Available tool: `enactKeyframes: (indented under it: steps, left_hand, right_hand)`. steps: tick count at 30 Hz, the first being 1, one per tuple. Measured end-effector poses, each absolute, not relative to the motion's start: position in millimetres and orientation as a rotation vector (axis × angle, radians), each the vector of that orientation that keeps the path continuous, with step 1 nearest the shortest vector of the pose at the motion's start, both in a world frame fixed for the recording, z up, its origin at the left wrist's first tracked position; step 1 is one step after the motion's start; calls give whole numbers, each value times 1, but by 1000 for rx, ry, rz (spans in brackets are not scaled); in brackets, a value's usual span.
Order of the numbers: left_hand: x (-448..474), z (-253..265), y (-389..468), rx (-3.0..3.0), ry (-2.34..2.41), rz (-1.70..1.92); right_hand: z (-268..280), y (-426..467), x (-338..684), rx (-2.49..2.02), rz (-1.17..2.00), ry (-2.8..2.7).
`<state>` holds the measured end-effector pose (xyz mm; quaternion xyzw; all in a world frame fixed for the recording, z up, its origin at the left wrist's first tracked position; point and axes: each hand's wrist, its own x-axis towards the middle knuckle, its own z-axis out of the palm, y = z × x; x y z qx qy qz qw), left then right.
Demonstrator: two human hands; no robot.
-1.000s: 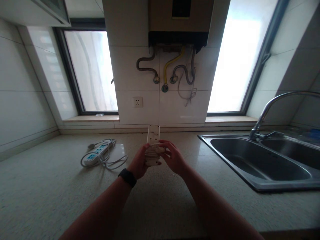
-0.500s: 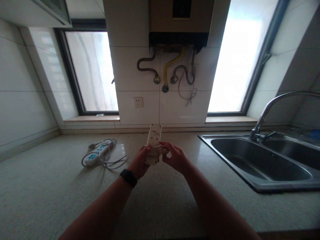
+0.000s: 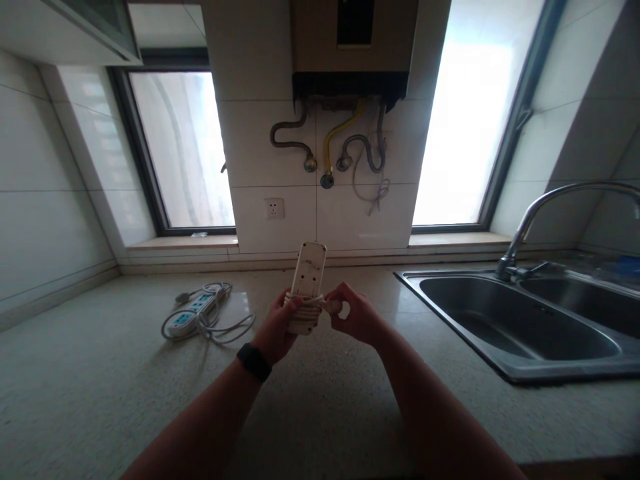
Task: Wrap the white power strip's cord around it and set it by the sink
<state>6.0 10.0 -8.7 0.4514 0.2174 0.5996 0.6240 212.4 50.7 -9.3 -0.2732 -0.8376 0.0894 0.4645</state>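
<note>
My left hand is closed round the lower part of a white power strip, held tilted above the counter with its screw-holed back facing me. A pale cord is wound several times around the strip's lower half. At the strip's right side, my right hand pinches the cord's plug end between thumb and fingers. To the left on the counter lies a second power strip with blue-green socket faces, its grey cord loosely looped over and beside it.
A double steel sink with a curved faucet is set into the counter on the right. On the tiled wall ahead are a socket and a water heater with pipes beneath it.
The held power strip leans a little more to the right. My right hand has drawn slightly away to the right with the plug end. The view has shifted a little.
</note>
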Motion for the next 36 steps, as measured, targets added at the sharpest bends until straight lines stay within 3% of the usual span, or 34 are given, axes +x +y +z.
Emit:
enactKeyframes:
  steps: [21, 36]
  left_hand:
    - [10, -12, 7, 1061, 572, 1132]
    - [20, 0, -12, 1183, 621, 1318]
  right_hand:
    - [-12, 43, 205, -778, 361, -2212]
    - [-11, 58, 219, -662, 530, -2147]
